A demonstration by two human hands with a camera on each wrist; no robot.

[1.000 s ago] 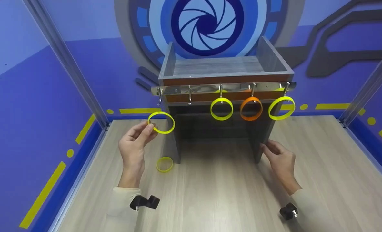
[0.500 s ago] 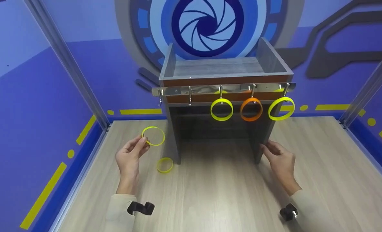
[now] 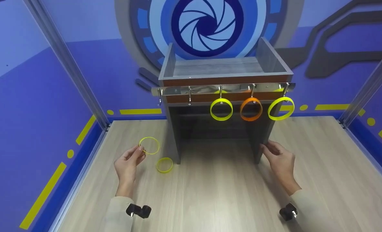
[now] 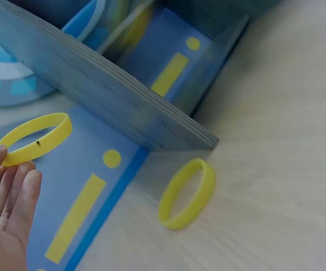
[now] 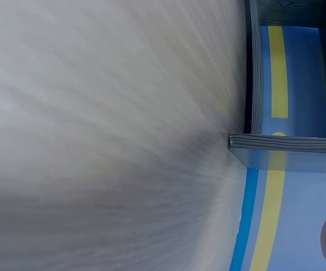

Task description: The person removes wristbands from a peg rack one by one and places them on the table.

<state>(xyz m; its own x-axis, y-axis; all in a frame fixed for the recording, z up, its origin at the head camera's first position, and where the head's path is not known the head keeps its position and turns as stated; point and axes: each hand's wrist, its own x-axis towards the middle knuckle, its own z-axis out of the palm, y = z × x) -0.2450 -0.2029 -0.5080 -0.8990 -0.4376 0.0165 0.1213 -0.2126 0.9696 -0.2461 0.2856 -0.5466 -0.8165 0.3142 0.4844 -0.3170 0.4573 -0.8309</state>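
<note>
My left hand (image 3: 126, 166) pinches a yellow ring (image 4: 50, 139), a flat band with a small dark mark, between thumb and fingers. It is held above the table, left of the grey shelf unit. Close by, a second yellow ring (image 4: 203, 197) lies on the table beside the unit's left side panel (image 3: 175, 138). Over on the right, my right hand (image 3: 279, 158) grips the lower front edge of the right side panel (image 3: 258, 135), thumb at the edge. Only part of that hand shows in the right wrist view, and its other fingers are partly hidden.
A metal hook rail (image 3: 207, 88) crosses the unit's front. From it hang a yellow ring (image 3: 221, 119), an orange ring (image 3: 251, 120) and another yellow ring (image 3: 276, 118). Two hooks on the left (image 3: 190, 96) are bare. Blue walls (image 3: 81, 74) enclose the wooden table (image 3: 216, 193).
My left hand has moved down and slightly left, bringing its yellow ring from near the leftmost hook to lower over the table. The right hand has stayed at the panel.
</note>
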